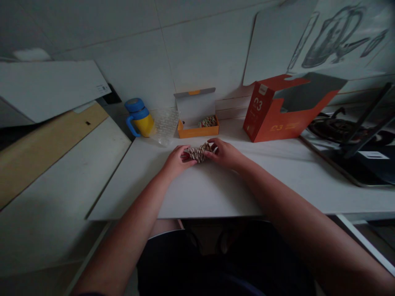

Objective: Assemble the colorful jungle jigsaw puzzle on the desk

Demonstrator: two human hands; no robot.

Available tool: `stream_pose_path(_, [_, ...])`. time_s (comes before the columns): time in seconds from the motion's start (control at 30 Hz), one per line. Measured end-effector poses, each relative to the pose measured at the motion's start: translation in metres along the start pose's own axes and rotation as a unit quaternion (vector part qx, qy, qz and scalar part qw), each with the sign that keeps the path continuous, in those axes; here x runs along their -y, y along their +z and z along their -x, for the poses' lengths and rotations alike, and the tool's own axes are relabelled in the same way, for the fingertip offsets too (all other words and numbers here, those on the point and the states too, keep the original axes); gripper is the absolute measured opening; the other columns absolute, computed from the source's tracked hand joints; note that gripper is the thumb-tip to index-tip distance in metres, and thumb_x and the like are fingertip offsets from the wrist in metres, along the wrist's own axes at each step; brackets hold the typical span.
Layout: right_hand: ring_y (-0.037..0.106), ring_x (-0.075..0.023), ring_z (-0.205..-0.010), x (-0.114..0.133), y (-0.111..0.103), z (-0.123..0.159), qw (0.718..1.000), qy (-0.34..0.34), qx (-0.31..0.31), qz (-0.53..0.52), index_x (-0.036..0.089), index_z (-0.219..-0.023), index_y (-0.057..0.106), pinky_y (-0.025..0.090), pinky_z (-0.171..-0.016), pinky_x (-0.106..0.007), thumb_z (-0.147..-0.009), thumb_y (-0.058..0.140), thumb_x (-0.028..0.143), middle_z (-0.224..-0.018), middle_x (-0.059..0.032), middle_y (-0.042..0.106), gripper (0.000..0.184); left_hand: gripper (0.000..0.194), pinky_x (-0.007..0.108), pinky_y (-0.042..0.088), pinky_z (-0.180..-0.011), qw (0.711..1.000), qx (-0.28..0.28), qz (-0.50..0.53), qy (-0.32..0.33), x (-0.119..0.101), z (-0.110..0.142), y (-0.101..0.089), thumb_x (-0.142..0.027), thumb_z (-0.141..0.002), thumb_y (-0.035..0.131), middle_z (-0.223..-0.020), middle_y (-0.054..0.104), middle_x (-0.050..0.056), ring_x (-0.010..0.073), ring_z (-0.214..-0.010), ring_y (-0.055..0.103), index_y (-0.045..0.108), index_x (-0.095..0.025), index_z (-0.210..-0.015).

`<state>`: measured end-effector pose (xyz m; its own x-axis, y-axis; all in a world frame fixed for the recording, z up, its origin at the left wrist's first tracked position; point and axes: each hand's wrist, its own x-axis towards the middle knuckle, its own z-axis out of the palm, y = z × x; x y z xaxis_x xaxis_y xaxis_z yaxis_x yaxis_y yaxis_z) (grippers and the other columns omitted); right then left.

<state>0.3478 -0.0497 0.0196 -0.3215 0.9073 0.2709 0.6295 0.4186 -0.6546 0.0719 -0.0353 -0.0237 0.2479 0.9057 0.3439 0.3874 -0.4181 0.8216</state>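
Note:
Between my hands, just above or on the white table (197, 193), is a bundle of thin brown-and-white pieces (196, 153), stacked like small packets; their exact kind is too small to make out. My left hand (177, 162) grips its left end, thumb in front and fingers behind. At the right end, my right hand (226, 153) holds it with curled fingers and thumb. Right behind stands a small orange box (197, 132) with its lid raised, and similar striped pieces (209, 121) lie in its right side.
A blue-and-yellow handled bottle (140, 119) stands at the back left beside crumpled clear plastic wrap (166, 125). A larger open orange carton (284, 111) is at the back right. Further right sits a gas stove (336, 127). White and brown boards (46, 90) lean at the left.

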Motion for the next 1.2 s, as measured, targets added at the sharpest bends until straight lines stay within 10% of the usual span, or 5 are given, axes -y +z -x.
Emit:
stream_pose_path(0.3, [0.072,-0.0202,-0.087,-0.004,0.000,-0.003,1.000,-0.017,0.007,0.020,0.018,-0.134,0.066,0.051,-0.080,-0.029,-0.091,0.062,0.012,-0.107,-0.0080,0.080,0.044,0.071,0.046,0.065,-0.100,0.999,0.008,-0.019,0.027,0.002,-0.001,-0.004,-0.027,-0.077,0.092,-0.135,0.062,0.013,0.0222,-0.102,0.074,0.067,-0.021,-0.143])
stream_pose_path(0.67, [0.070,-0.0178,-0.075,-0.008,0.003,-0.003,0.999,-0.023,0.010,0.020,0.019,-0.135,0.064,0.052,-0.072,-0.028,-0.085,0.067,0.012,-0.102,-0.0052,0.080,0.050,0.085,0.050,0.064,-0.103,0.998,0.020,-0.043,0.030,-0.005,0.001,-0.004,-0.041,-0.071,0.100,-0.136,0.060,0.014,0.0259,-0.108,0.074,0.064,-0.020,-0.145])
stream_pose_path(0.97, [0.065,-0.0324,-0.137,-0.018,0.009,-0.003,0.997,-0.057,-0.003,0.043,0.012,-0.154,0.056,0.048,-0.119,-0.043,-0.083,0.069,0.013,-0.153,-0.0218,0.064,0.072,0.073,0.047,0.065,-0.102,0.999,0.027,-0.028,0.032,-0.007,0.001,-0.003,-0.035,-0.079,0.092,-0.138,0.060,0.014,0.0241,-0.109,0.073,0.062,-0.020,-0.144])
stream_pose_path(1.2, [0.073,-0.0274,-0.125,-0.018,0.007,-0.003,0.998,-0.052,0.017,0.034,0.014,-0.154,0.056,0.054,-0.111,-0.039,-0.087,0.066,0.011,-0.147,-0.0183,0.071,0.068,0.076,0.046,0.063,-0.102,0.999,0.023,0.032,-0.031,-0.006,0.000,0.000,-0.026,-0.079,0.091,-0.129,0.071,0.013,0.0228,-0.108,0.073,0.056,-0.022,-0.146])
